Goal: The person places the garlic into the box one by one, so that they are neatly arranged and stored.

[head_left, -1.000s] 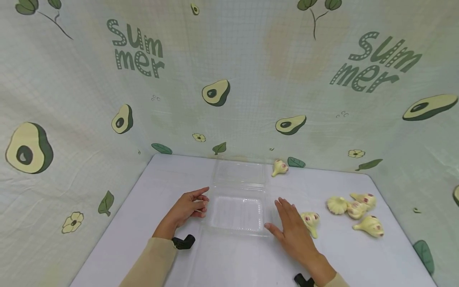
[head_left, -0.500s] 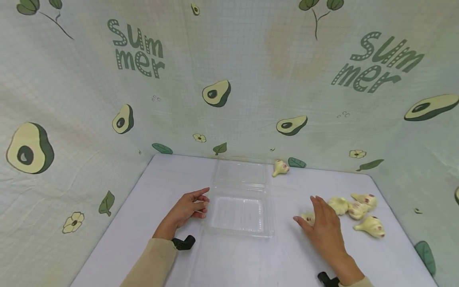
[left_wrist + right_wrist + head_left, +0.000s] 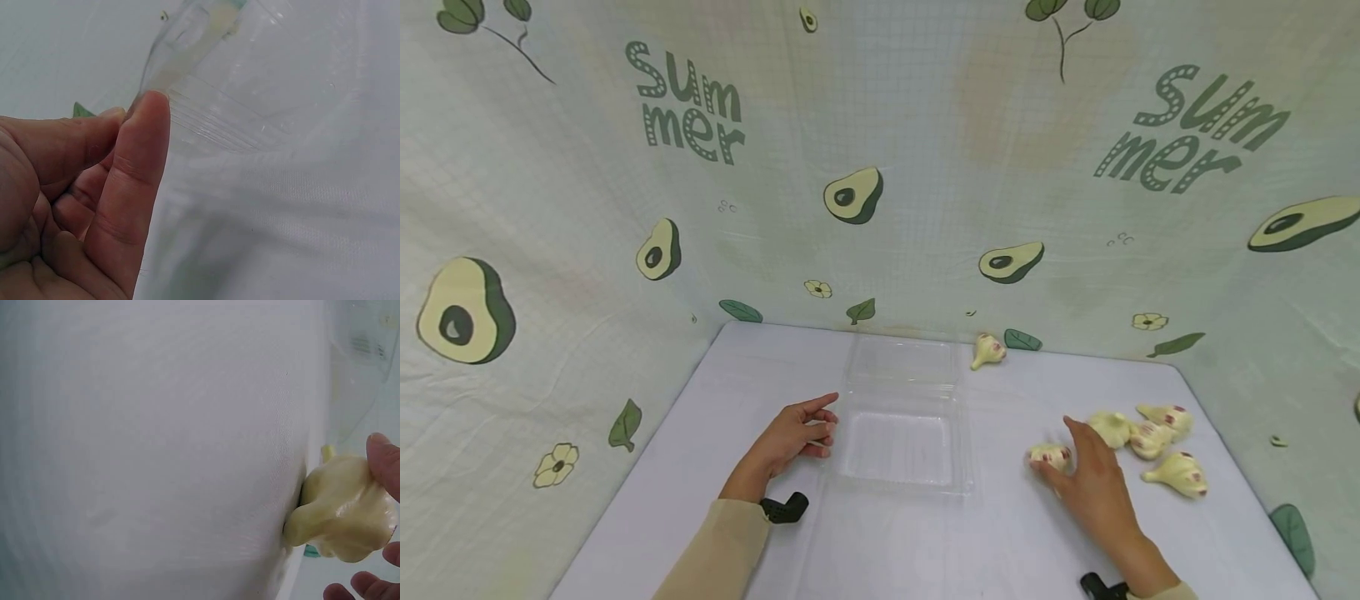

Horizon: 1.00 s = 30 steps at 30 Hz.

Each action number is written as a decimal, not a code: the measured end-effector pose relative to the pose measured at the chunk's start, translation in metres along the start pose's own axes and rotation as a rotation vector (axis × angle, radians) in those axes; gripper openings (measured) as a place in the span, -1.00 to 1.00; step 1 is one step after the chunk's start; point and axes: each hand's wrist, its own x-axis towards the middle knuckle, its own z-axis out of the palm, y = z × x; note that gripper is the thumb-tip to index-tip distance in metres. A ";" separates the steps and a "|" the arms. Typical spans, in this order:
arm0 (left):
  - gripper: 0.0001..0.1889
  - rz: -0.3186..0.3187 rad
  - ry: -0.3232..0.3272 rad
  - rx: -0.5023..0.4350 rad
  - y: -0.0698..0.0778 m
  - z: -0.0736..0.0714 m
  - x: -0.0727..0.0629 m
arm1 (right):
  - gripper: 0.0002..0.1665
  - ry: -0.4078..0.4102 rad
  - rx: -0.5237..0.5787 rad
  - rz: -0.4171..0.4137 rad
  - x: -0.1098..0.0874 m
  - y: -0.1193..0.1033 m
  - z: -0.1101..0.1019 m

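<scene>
A clear plastic clamshell container (image 3: 895,483) lies opened flat on the table, its lid (image 3: 902,358) folded back. My left hand (image 3: 793,429) is at its left side; in the left wrist view the thumb and a finger pinch the container's edge (image 3: 147,75). To the right of the container, a garlic bulb (image 3: 1049,456) rests on the table within the spread of my right hand (image 3: 1093,483). In the right wrist view, the thumb (image 3: 384,462) lies against the bulb (image 3: 344,500), while the other fingers are spread below it, apart from its surface.
Several more garlic bulbs (image 3: 1178,475) lie grouped at the right of the white table (image 3: 887,550). One garlic bulb (image 3: 988,351) sits by the back edge, right of the lid. A printed cloth (image 3: 925,208) hangs behind and on both sides.
My right hand has moved right from the container's side to the nearest garlic bulb, its thumb coming against it. The left hand has stayed at the container.
</scene>
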 end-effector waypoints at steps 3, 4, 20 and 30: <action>-0.32 -0.003 0.002 0.001 0.000 0.000 0.000 | 0.06 -0.042 0.018 0.026 0.000 0.003 0.000; -0.32 -0.004 0.003 0.002 0.000 0.000 0.000 | 0.06 -0.055 0.018 0.036 -0.001 0.003 0.001; -0.32 -0.004 0.006 0.010 0.001 0.000 -0.001 | 0.07 -0.213 0.100 0.155 -0.001 0.017 0.005; -0.31 -0.008 0.008 0.010 0.001 0.000 -0.001 | -0.12 -0.234 0.197 0.268 -0.001 0.020 0.002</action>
